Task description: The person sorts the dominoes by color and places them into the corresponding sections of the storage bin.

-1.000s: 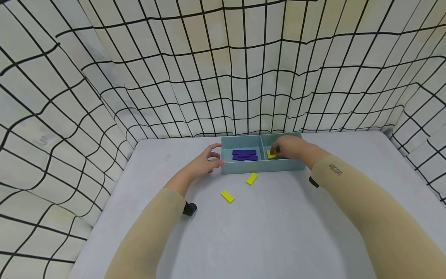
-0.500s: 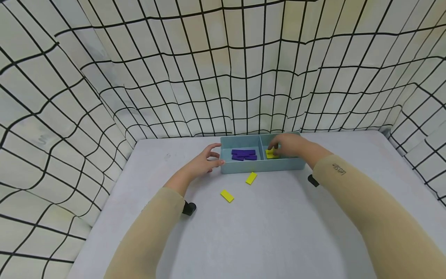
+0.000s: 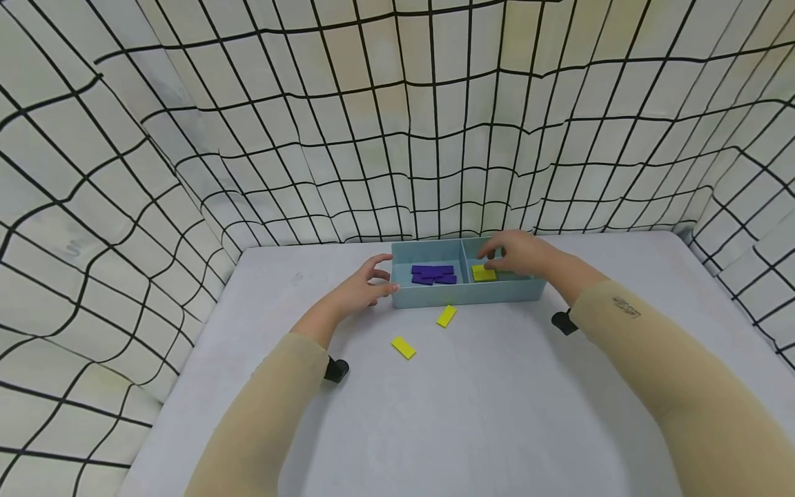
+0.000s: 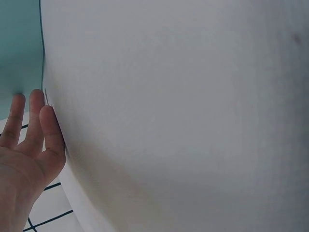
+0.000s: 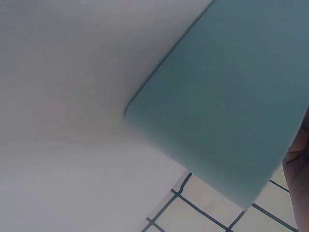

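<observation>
A pale blue two-compartment box (image 3: pixel 468 295) stands at the back of the table. Its left compartment holds several purple tiles (image 3: pixel 433 271); a small group of yellow tiles (image 3: pixel 484 274) lies in the right one. My left hand (image 3: pixel 355 291) touches the box's left end with extended, spread fingers, as the left wrist view also shows. Over the right compartment is my right hand (image 3: pixel 518 250), its thumb and fingers apart and loosely bent beside the yellow tiles, with nothing held. The right wrist view mostly shows the box's outer wall (image 5: pixel 222 96), which hides most of that hand.
Two yellow tiles lie on the white table (image 3: pixel 484 400) in front of the box: one tile (image 3: pixel 446 316) close to its front wall, another tile (image 3: pixel 404 347) nearer and to the left. Black netting (image 3: pixel 435 138) over pale walls rises behind the table and at both sides.
My right hand has let go of a yellow tile in the right compartment and lifted slightly, its fingers spreading apart. The left hand stays at the box's left end.
</observation>
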The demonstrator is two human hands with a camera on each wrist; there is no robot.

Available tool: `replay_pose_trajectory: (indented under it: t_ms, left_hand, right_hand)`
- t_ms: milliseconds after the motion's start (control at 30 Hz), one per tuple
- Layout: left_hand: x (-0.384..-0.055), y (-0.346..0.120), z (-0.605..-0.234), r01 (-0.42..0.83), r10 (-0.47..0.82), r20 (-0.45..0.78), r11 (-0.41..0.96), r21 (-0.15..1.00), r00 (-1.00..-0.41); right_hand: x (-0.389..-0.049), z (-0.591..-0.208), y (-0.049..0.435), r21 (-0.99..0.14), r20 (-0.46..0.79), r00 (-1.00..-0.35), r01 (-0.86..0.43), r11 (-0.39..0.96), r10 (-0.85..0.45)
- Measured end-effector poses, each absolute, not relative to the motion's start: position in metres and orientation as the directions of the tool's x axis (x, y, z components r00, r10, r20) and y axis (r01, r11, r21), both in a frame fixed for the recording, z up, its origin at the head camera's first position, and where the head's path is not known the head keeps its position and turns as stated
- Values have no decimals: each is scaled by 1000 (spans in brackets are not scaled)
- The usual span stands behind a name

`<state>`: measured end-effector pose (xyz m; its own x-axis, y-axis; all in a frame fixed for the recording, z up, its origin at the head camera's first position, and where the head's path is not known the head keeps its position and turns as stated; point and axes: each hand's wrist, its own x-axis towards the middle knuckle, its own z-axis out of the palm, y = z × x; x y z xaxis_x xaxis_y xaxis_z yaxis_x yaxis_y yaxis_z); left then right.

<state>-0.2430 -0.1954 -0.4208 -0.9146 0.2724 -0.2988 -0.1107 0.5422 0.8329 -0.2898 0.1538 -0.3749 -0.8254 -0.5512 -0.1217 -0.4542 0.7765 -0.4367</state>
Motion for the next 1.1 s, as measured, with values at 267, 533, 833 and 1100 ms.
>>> replay_pose_trajectory:
  t_ms: [267, 533, 833, 1100]
  left_hand:
    - [-244, -197, -420, -117, 271, -307, 546, 830, -912]
    - [-244, -195, -415, -145, 279, -342, 544, 826, -897]
    - [-245, -196, -421, -122, 277, -317, 546, 828, -907]
    - [-244, -194, -421, -114, 268, -304, 549, 828, -914]
  right_hand:
    - [-279, -368, 161, -453, -63, -806, -502, 737, -588]
    - [-262, -369, 165, -441, -21, -786, -548, 711, -618]
    - [-235, -371, 167, -402, -19, -753, -596, 694, -658]
    - [-223, -373, 164, -395, 27, -712, -652, 647, -701]
